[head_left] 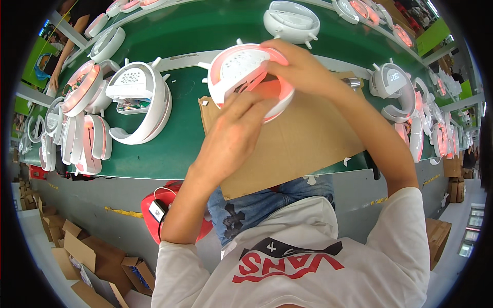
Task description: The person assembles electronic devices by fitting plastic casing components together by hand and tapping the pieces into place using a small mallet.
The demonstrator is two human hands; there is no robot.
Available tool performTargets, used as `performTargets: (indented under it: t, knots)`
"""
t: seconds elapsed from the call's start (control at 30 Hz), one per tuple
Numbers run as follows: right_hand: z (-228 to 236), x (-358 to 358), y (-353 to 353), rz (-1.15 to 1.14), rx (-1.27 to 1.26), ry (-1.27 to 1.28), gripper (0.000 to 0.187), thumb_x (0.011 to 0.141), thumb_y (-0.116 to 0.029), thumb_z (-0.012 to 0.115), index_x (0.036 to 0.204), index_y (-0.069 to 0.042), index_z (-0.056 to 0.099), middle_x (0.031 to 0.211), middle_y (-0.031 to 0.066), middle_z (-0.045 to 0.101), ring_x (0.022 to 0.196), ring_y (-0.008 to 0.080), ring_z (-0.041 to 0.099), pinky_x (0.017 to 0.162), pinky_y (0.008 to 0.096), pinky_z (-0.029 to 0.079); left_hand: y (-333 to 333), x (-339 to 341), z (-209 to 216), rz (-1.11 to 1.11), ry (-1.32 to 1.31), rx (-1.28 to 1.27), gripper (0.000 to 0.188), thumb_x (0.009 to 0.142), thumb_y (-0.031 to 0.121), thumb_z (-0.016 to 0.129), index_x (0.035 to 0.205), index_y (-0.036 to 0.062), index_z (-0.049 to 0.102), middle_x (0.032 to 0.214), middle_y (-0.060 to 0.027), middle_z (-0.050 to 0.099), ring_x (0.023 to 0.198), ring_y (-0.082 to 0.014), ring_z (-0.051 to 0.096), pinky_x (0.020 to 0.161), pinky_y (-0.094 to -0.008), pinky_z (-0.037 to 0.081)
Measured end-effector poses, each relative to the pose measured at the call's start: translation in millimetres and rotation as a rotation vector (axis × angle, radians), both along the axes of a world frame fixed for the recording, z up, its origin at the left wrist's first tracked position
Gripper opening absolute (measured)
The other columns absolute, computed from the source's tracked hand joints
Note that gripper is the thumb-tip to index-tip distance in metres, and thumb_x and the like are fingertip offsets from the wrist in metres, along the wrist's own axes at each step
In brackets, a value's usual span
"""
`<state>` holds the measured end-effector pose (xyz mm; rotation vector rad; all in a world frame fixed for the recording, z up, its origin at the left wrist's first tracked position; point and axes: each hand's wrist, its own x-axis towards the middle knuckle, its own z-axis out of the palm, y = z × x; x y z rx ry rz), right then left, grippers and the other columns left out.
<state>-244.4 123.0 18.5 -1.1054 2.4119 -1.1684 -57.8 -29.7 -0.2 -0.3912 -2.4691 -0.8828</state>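
Observation:
A round white lamp (240,62) with a pink-lit ring, stubby legs and a dotted speaker panel is tilted above the brown cardboard sheet (287,149). My right hand (300,66) is closed over its upper right rim, with the thumb toward the inner opening. At the lower left of the lamp, the curled fingers of my left hand (233,126) press against the edge of that opening. Their tips are hidden inside it, so any small part between them cannot be made out. Left of the sheet stands another white lamp (141,105), its base open with coloured wires showing.
Several ring lamps (84,95) crowd the left end of the green table (179,138), and more lamps (395,84) stand at the right. One white lamp (291,21) sits beyond my hands. A metal cylinder (352,82) lies by the sheet. Cardboard boxes (97,251) are on the floor.

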Motion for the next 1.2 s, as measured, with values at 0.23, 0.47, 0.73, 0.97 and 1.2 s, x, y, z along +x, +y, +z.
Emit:
performTargets:
  t: [0.23, 0.47, 0.73, 0.97, 1.2]
  knots:
    - [1.4, 0.0, 12.7, 0.188, -0.098, -0.123, 0.042, 0.092, -0.014, 0.061, 0.132, -0.004, 0.057, 0.125, 0.0108, 0.063, 0.116, 0.0217, 0.058, 0.1, 0.0369, 0.046, -25.8, 30.7, -6.7, 0.132, 0.03, 0.25, 0.045, 0.08, -0.001, 0.07, 0.124, 0.0015, 0.062, 0.117, -0.0152, 0.062, 0.109, -0.0271, 0.061, 0.089, -0.0358, 0.051]
    - [1.2, 64.1, 49.3, -0.014, -0.058, 0.015, 0.045, 0.085, -0.008, 0.063, 0.129, -0.005, 0.058, 0.127, 0.0093, 0.06, 0.109, 0.0205, 0.061, 0.094, 0.0346, 0.049, -19.4, 19.8, -4.8, 0.231, -0.196, 0.287, 0.075, 0.076, -0.005, 0.076, 0.145, 0.0079, 0.05, 0.135, -0.0189, 0.057, 0.118, -0.0305, 0.061, 0.094, -0.0363, 0.053]
    - [6.0, 89.4, 54.9, -0.157, 0.016, 0.287, 0.043, 0.083, -0.02, 0.072, 0.121, -0.002, 0.06, 0.122, 0.0169, 0.057, 0.115, 0.0344, 0.057, 0.096, 0.0416, 0.047, -15.4, 4.8, -14.8, 0.145, -0.132, 0.278, 0.059, 0.075, -0.004, 0.077, 0.131, 0.0077, 0.062, 0.131, -0.0187, 0.061, 0.105, -0.0318, 0.068, 0.09, -0.0366, 0.055]
    - [-13.2, 78.6, 51.7, -0.137, -0.208, 0.134, 0.039, 0.086, -0.025, 0.074, 0.115, -0.002, 0.062, 0.129, 0.0174, 0.056, 0.118, 0.0353, 0.057, 0.099, 0.0426, 0.046, -16.8, 1.9, -23.0, 0.174, -0.062, 0.403, 0.047, 0.074, -0.004, 0.079, 0.117, 0.0053, 0.062, 0.121, -0.0138, 0.062, 0.099, -0.0288, 0.065, 0.08, -0.0355, 0.059]
    - [-4.3, 84.8, 51.7, -0.147, -0.053, 0.244, 0.038, 0.086, -0.023, 0.074, 0.114, -0.001, 0.062, 0.129, 0.0173, 0.056, 0.116, 0.0355, 0.058, 0.097, 0.0424, 0.047, -22.0, 4.9, -26.1, 0.178, 0.011, 0.201, 0.044, 0.074, -0.001, 0.081, 0.114, 0.0058, 0.063, 0.121, -0.0164, 0.065, 0.096, -0.0272, 0.068, 0.074, -0.0333, 0.059]
